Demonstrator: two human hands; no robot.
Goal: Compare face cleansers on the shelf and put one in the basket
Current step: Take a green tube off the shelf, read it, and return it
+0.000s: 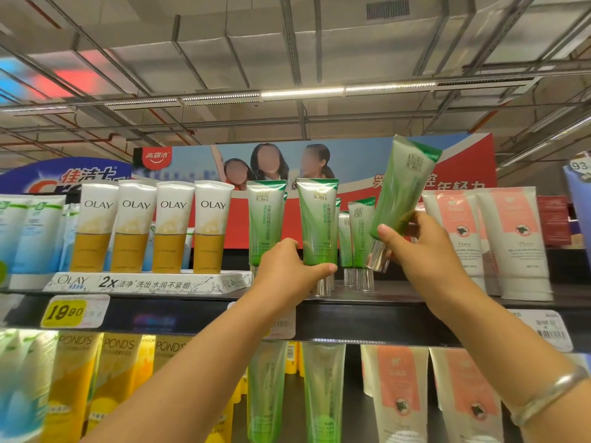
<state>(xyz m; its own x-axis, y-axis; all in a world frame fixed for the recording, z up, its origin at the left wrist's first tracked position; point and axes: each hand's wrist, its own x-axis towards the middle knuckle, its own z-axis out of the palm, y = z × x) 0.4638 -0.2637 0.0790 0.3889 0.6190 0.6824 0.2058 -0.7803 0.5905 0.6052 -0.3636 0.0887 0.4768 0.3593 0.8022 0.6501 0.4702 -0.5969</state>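
Note:
Green cleanser tubes with silver caps stand in the middle of the top shelf (399,295). My right hand (425,251) holds one green tube (404,190) lifted off the shelf and tilted to the right, cap down. My left hand (291,270) grips the lower part of another green tube (318,222) that stands upright on the shelf. A third green tube (265,219) stands just left of it. No basket is in view.
Four white-and-yellow Olay tubes (153,228) stand on a display tray at the left, blue-white tubes (28,231) further left. White-and-pink tubes (511,241) fill the right side. The lower shelf holds Pond's tubes (76,378), green tubes (323,388) and pink ones (399,391).

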